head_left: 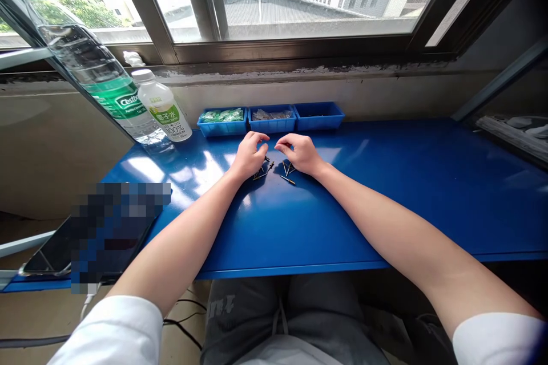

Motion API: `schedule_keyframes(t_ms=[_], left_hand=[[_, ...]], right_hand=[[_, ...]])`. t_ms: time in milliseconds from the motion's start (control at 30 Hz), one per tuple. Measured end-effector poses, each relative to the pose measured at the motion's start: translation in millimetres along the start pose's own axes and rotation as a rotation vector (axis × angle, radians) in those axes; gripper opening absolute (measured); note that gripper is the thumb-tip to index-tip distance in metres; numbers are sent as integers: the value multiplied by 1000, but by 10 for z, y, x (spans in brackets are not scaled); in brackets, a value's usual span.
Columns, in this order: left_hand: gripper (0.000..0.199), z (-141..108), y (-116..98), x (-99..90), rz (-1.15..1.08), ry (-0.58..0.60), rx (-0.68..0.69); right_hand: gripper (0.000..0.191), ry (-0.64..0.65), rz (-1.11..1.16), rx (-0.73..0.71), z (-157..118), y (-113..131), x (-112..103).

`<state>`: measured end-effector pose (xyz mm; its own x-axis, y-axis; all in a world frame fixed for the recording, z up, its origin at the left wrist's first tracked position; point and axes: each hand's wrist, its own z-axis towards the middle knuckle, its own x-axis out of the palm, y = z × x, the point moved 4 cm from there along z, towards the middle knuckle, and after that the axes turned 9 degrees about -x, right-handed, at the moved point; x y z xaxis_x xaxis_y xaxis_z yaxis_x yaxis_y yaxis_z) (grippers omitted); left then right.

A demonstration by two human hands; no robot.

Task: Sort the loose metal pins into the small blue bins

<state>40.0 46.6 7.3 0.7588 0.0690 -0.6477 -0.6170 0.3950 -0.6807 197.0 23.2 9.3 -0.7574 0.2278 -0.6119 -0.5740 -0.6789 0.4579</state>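
Observation:
My left hand (pixel 250 155) and my right hand (pixel 301 154) rest on the blue tabletop (pixel 351 194), fingers loosely curled and close to each other. Several small dark metal pins with brass-coloured tips (pixel 274 171) lie scattered just below and between them. One pin (pixel 287 180) lies apart, near my right hand. Neither hand visibly holds anything, though my curled fingers hide a little of the table. Three blue plastic bins stand beyond my hands: one of green packets (pixel 221 122), one of clear bags (pixel 272 120), and a third (pixel 319 116).
A large water bottle (pixel 100 80) leans at the left, with a small white-capped bottle (pixel 163 105) beside it. A phone (pixel 47 256) lies partly blurred at the near left table corner. A window sill runs behind the table's far edge. Cables (pixel 184 319) trail below.

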Motion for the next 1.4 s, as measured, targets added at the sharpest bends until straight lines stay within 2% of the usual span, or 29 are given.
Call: schedule_keyframes(t_ms=[167,300,467,600,767,1033,1233,1300,1400], left_hand=[[25,-92,-119,24,29,99,158],[43,-133,-165,33,-5,155,171],[24,-127,-175,30,53,86,220],[27,-89,-109,33,94,12,191],[27,-55,-66,-8,84,-66,147],[20,-29,-45,-27,87,-53,113],[27,-29,-56,-4,80,15,103],[35,-13,-33,-3,83,5,76],[43,20,38,10,137,6,-15]], right_hand=[[28,-151,193,190,0,-52,-49],[57,-84,439,258,-13,-26,33],[63,-79,502,298,-21,-2,66],[57,-91,532,302,-13,-19,49],[36,-39,437,213,-3,-1,2],[23,1,272,167,2,-42,-101],[23,21,232,159,14,-104,-137],[23,-45,205,190,23,-223,-174],[24,-272,152,304,8,-544,-294]])
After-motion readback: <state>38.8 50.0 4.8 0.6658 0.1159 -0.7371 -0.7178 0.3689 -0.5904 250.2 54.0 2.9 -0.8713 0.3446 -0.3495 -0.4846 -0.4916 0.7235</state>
